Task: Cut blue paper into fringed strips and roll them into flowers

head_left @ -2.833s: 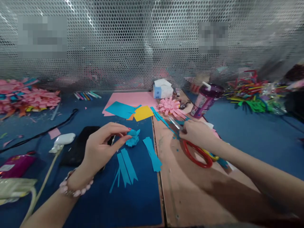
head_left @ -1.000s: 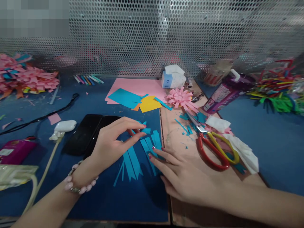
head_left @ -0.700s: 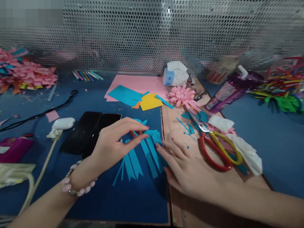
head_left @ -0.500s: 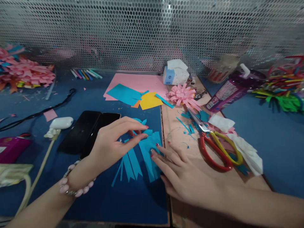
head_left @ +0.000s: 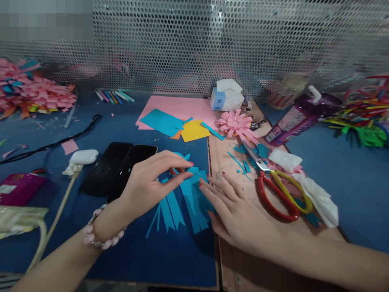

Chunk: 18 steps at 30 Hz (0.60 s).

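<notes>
Thumb and fingertips of my left hand (head_left: 152, 178) pinch the top end of a blue paper strip (head_left: 194, 170). Below it lies a fringed blue paper piece (head_left: 194, 207), slit into strips at its near end. My right hand (head_left: 234, 207) rests palm down with fingers spread, its fingertips at that piece's right edge. More cut blue strips (head_left: 172, 209) fan out beneath my left hand, partly hidden by it. Scissors (head_left: 275, 186) with one red and one yellow handle lie to the right of my right hand.
Two dark phones (head_left: 106, 168) and a white earbud case (head_left: 85, 156) lie left. Behind are pink sheets (head_left: 182, 105), a yellow piece (head_left: 195, 131), a pink paper flower (head_left: 235, 123) and a tissue pack (head_left: 227, 97). A purple bottle (head_left: 300, 117) stands right.
The fingertips of my right hand have slid slightly away from me along the blue paper's edge. My left hand keeps its pinch; the view has shifted a little.
</notes>
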### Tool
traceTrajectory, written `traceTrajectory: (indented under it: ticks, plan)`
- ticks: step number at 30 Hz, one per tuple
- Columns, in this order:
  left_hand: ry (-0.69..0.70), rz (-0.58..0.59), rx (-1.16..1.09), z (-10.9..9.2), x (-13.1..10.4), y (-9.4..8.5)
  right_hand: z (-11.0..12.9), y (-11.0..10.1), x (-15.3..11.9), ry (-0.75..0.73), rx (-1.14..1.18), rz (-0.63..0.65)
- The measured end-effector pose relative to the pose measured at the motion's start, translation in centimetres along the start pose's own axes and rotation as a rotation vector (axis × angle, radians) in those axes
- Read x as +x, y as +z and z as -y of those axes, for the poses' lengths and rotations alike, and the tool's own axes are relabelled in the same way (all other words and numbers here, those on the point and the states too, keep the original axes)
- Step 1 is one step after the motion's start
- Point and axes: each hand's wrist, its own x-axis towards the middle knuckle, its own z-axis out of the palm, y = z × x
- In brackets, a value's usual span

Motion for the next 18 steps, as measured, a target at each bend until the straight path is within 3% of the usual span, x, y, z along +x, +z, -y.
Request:
traceTrajectory:
  ticks: [3, 6, 8, 11, 14, 18]
  plan:
    - [0.017, -0.005, -0.002, 0.0, 0.0, 0.0, -0.2, 0.1, 0.5, -0.028, -0.003, -0.044]
    - [0.025, -0.014, 0.003, 0.1, 0.0, 0.1, -2.0, -0.3, 2.1, -0.045, 0.004, -0.142]
    - [0.026, -0.028, 0.005, 0.2, 0.0, 0.1, -4.7, -0.7, 4.3, 0.080, -0.009, -0.157]
    - [0.020, -0.046, 0.006, 0.2, 0.1, -0.1, -10.2, -0.7, 8.5, 0.314, -0.013, -0.014]
    - [0.012, -0.068, 0.011, 0.2, 0.1, -0.2, -15.1, 0.4, 12.4, 0.511, 0.036, 0.049]
    - [0.007, -0.080, -0.004, 0.2, 0.1, -0.2, -17.7, 2.1, 15.2, 0.625, 0.156, 0.119]
